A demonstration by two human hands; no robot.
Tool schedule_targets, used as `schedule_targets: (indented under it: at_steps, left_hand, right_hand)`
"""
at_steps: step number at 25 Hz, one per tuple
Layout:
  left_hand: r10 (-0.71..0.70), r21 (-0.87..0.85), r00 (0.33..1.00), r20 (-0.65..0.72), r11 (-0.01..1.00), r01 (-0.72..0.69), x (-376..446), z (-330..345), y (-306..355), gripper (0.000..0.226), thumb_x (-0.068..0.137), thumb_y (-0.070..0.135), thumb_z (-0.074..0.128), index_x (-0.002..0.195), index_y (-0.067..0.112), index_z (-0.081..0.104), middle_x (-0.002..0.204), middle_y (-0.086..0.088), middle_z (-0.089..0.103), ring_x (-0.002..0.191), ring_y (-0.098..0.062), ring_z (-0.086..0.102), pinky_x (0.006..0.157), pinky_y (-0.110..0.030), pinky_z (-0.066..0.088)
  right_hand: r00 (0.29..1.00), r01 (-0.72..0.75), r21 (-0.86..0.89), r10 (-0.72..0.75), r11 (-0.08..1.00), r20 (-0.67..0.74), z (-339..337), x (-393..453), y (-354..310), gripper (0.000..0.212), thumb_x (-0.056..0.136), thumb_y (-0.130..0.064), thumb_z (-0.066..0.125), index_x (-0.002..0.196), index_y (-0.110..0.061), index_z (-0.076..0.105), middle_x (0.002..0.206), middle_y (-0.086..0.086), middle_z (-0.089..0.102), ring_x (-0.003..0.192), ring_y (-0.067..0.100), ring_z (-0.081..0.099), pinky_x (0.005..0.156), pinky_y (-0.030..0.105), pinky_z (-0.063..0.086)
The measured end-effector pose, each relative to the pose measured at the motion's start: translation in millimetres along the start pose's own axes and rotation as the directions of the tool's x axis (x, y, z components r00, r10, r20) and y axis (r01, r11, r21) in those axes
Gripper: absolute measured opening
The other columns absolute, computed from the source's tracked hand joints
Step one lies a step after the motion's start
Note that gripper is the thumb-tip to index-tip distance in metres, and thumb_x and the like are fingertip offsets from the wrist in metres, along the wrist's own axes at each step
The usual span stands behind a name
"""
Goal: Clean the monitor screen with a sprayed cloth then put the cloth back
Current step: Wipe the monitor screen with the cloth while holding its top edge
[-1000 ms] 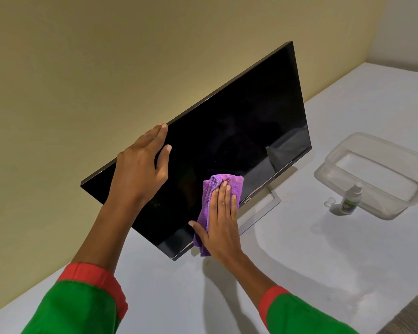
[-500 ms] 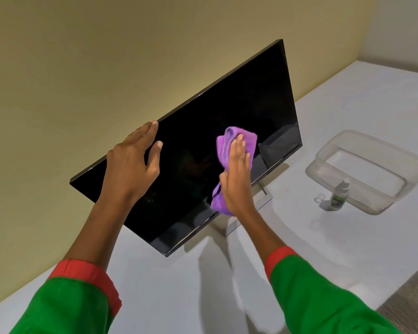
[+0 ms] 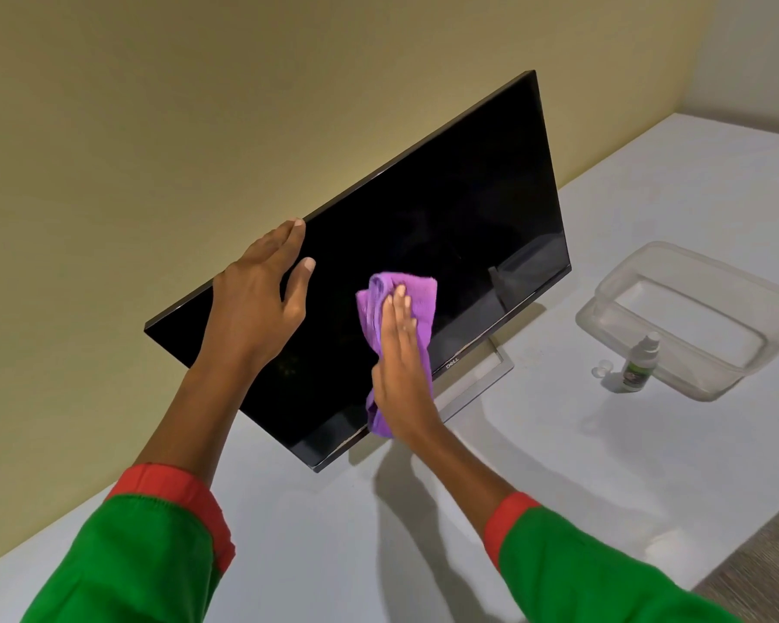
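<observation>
A black monitor [image 3: 446,209] stands on a white table, its screen dark. My left hand [image 3: 255,303] grips the monitor's top edge near the left, fingers over the rim and thumb on the glass. My right hand [image 3: 399,366] lies flat on a purple cloth [image 3: 417,292] and presses it against the lower middle of the screen. The cloth is bunched and sticks out above my fingertips and below my palm.
A clear plastic tub [image 3: 702,317] sits on the white table [image 3: 558,465] to the right of the monitor. A small spray bottle [image 3: 640,361] stands in front of it, with its clear cap [image 3: 602,368] lying beside. The monitor's silver stand [image 3: 482,375] shows below the screen.
My right hand slid the cloth up and right across the screen, then back down toward the lower middle. My left hand stayed on the top edge.
</observation>
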State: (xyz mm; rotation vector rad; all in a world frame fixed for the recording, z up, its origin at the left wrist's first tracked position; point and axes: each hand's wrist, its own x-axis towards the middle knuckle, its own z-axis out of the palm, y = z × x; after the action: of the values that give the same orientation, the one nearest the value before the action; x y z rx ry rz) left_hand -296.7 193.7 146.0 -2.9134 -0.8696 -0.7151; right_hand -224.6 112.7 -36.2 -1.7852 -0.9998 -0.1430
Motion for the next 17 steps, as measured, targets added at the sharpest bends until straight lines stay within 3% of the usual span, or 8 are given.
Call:
schedule_targets:
  at_steps: [1,3,6,9,11,14,17]
  left_hand:
    - [0.0,-0.003,1.0,0.004,1.0,0.0,0.6,-0.2,-0.9,0.042,0.095,0.025,0.045,0.135,0.015,0.044,0.141,-0.008,0.047,0.129,-0.025,0.045,0.101,-0.048,0.039]
    - [0.006,-0.004,1.0,0.011,1.0,-0.006,0.6,-0.7,-2.7,0.042,0.095,0.025,0.045,0.136,0.015,0.043,0.142,-0.008,0.046,0.13,-0.025,0.045,0.1,-0.049,0.039]
    - [0.019,0.005,1.0,0.024,1.0,-0.019,-0.7,-0.7,-3.6,0.042,0.095,0.023,0.045,0.137,0.016,0.042,0.142,-0.007,0.046,0.13,-0.026,0.045,0.098,-0.05,0.041]
    - [0.027,0.01,0.999,0.024,1.0,-0.027,-0.8,-0.6,-3.5,0.042,0.095,0.021,0.045,0.137,0.015,0.041,0.143,-0.007,0.046,0.13,-0.025,0.044,0.098,-0.048,0.04]
    - [0.029,0.017,0.999,0.026,0.999,-0.029,-1.4,-0.7,-3.1,0.042,0.095,0.02,0.045,0.137,0.015,0.041,0.143,-0.007,0.046,0.13,-0.024,0.045,0.098,-0.046,0.04]
    - [0.033,-0.006,0.999,0.009,0.999,-0.033,-1.4,0.0,-3.6,0.041,0.095,0.016,0.044,0.136,0.013,0.043,0.142,-0.007,0.047,0.13,-0.023,0.044,0.1,-0.043,0.04]
    - [0.037,-0.03,0.999,-0.001,0.999,-0.037,-0.7,0.1,-3.0,0.041,0.094,0.013,0.044,0.135,0.012,0.044,0.141,-0.009,0.047,0.131,-0.024,0.044,0.102,-0.041,0.038]
  right_hand:
    - [0.999,-0.018,-0.055,0.016,0.998,-0.048,-3.5,15.4,3.2,0.065,0.085,-0.007,0.025,0.148,0.0,0.008,0.156,0.018,0.024,0.145,0.031,0.02,0.118,0.038,0.019]
    - [1.0,-0.003,-0.153,0.004,0.988,0.006,-16.4,39.6,13.7,0.064,0.092,-0.012,0.037,0.149,-0.009,0.006,0.158,0.014,0.019,0.147,0.027,0.012,0.119,0.04,0.014]
    - [0.99,-0.142,0.015,0.142,0.99,0.019,-24.5,43.0,27.8,0.065,0.097,-0.014,0.044,0.149,-0.018,0.005,0.161,0.008,0.007,0.149,0.024,0.003,0.121,0.042,0.014]
    - [0.909,-0.406,0.241,0.418,0.881,0.004,-19.0,19.4,30.5,0.073,0.093,0.003,0.044,0.15,-0.021,0.004,0.161,0.001,0.003,0.147,0.024,0.015,0.11,0.04,0.04]
    - [0.853,-0.513,0.309,0.517,0.801,0.075,-11.1,-13.5,22.7,0.08,0.09,0.009,0.043,0.151,-0.022,0.002,0.161,-0.004,0.002,0.144,0.026,0.026,0.104,0.039,0.045]
    - [0.898,-0.44,0.317,0.408,0.84,0.166,3.9,-57.8,-9.1,0.092,0.082,0.019,0.043,0.146,-0.032,0.001,0.159,-0.011,0.004,0.138,0.03,0.036,0.105,0.035,0.044]
    - [0.959,-0.265,0.273,0.223,0.925,0.175,10.2,-53.7,-31.2,0.091,0.081,0.018,0.043,0.144,-0.033,0.002,0.152,-0.025,-0.006,0.142,0.03,0.031,0.103,0.052,0.045]
